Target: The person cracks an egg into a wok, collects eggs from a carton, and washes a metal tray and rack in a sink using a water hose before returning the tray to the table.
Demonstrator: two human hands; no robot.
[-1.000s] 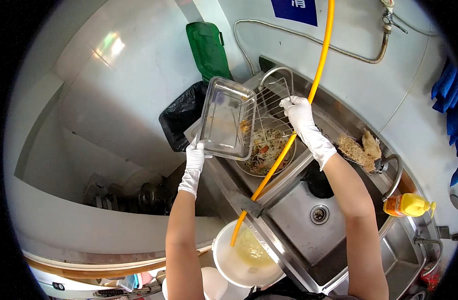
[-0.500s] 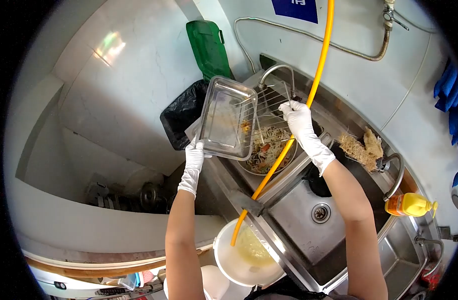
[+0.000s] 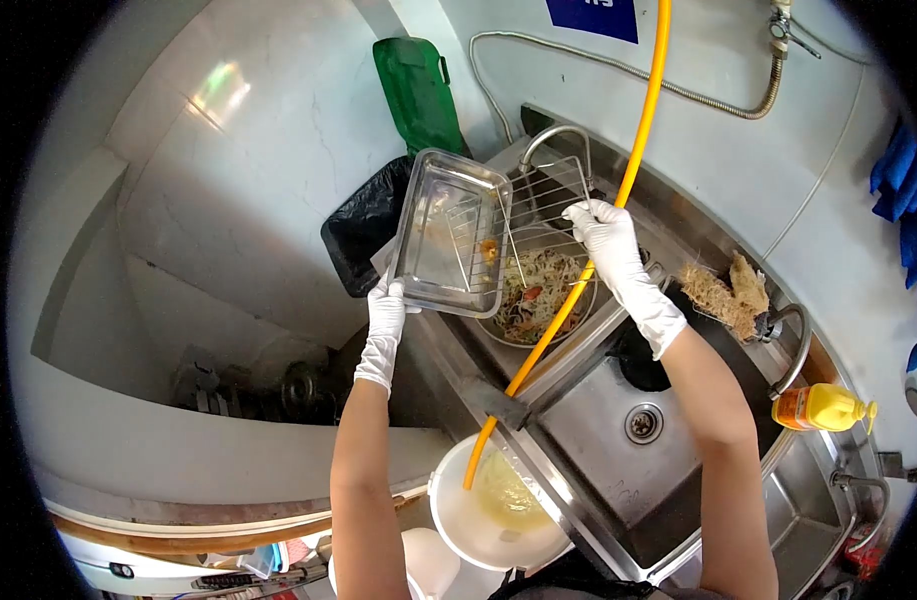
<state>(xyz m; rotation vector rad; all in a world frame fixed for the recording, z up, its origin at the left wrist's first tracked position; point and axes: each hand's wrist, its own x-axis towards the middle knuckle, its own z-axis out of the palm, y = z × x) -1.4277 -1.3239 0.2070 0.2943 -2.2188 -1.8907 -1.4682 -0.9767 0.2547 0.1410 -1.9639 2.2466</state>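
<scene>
My left hand [image 3: 385, 318], in a white glove, is closed on the lower left corner of a clear-looking, shiny rectangular metal tray [image 3: 407, 235]. The tray is tilted, with its inside facing me and orange-brown residue on it. In my right hand [image 3: 610, 245], also gloved, is the edge of a wire rack [image 3: 550, 197]. The rack's wires reach left across the tray's right side; whether they touch it I cannot tell. Beneath both, a round basin of food scraps [image 3: 538, 295] stands in the far sink.
A yellow hose [image 3: 635, 165] hangs past my right hand into a white bucket [image 3: 446, 530] of yellowish liquid. A black-lined bin [image 3: 358, 235] with a green lid [image 3: 416, 95] stands left. Scrubbing fibre [image 3: 723, 295], a yellow bottle [image 3: 823, 408] and the nearer sink [image 3: 588, 440] are at right.
My right hand has shifted slightly right and down, and the rack has turned. More wires now show over the tray, which has moved slightly left.
</scene>
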